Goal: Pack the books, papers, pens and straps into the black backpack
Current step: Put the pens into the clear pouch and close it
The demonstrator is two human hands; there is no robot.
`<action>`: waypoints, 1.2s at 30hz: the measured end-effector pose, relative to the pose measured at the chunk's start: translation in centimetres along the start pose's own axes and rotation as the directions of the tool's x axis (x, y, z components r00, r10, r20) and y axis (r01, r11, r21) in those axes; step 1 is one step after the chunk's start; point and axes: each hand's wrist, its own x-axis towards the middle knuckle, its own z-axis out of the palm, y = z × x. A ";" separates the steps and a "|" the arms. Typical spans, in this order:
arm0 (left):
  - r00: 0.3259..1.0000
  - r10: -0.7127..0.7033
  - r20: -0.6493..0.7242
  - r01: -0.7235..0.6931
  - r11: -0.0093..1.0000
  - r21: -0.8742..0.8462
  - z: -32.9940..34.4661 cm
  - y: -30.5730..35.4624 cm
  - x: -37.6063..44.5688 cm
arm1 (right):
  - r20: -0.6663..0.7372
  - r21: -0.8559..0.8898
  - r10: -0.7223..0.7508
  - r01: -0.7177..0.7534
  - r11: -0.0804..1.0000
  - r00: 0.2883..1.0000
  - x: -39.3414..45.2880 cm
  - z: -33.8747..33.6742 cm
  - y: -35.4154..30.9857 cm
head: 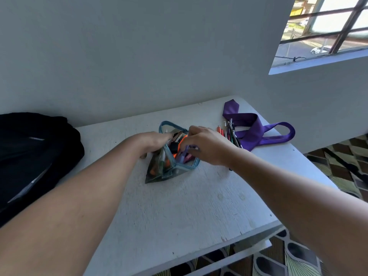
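Both hands at a clear pencil pouch (169,156) with blue zip edging, mid-table, mouth gaping wide; left hand (153,142) curled on the pouch's left wall, holding it open; right hand (207,146) at the right rim, fingers bent, thumb and forefinger seemingly pinching a purple pen (184,154), though blur leaves the grip uncertain; orange and dark markers packed inside. Just right of the right hand, loose pens (229,134) bunched together, touching a purple strap (256,130) sprawled near the table's far right edge. Black backpack (29,156) slumped at the far left, overlapping the white table (179,212) edge by the wall. Broad bare tabletop on the near side; near edge dropping to patterned floor (294,261); window (326,30) high right.
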 end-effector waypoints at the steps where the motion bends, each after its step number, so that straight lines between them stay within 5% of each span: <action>1: 1.000 0.001 0.012 -0.001 1.000 0.008 0.0 0.2 -0.3 | -0.032 -0.001 -0.023 0.023 1.000 0.999 0.2 0.2 -0.4; 11: 1.000 0.001 -0.006 -0.001 1.000 -0.019 0.1 -0.4 0.4 | 0.047 0.212 0.110 -0.117 0.970 0.993 -0.3 2.2 -1.5; 15: 0.999 -0.023 -0.041 0.023 1.000 0.001 0.4 -0.3 0.5 | -0.108 0.329 0.309 -0.260 0.908 0.945 -1.3 1.3 -0.5; 18: 0.999 -0.025 -0.047 0.026 1.000 0.002 0.5 -0.1 0.5 | -0.260 0.224 0.479 -0.431 0.874 0.838 -1.9 0.9 0.9; 22: 0.997 -0.027 -0.066 0.029 0.999 0.018 0.5 0.2 0.4 | -0.268 -0.002 0.645 -0.669 0.743 0.716 -2.6 0.3 3.4; 28: 0.996 -0.024 -0.088 0.027 0.999 0.034 0.5 0.3 0.1 | -0.133 -0.326 0.664 -0.665 0.672 0.736 -2.2 -0.1 3.8; 36: 0.995 -0.024 -0.092 0.028 0.999 0.037 0.4 0.5 -0.4 | -0.045 -0.331 0.750 -0.718 0.612 0.660 -0.8 0.7 3.0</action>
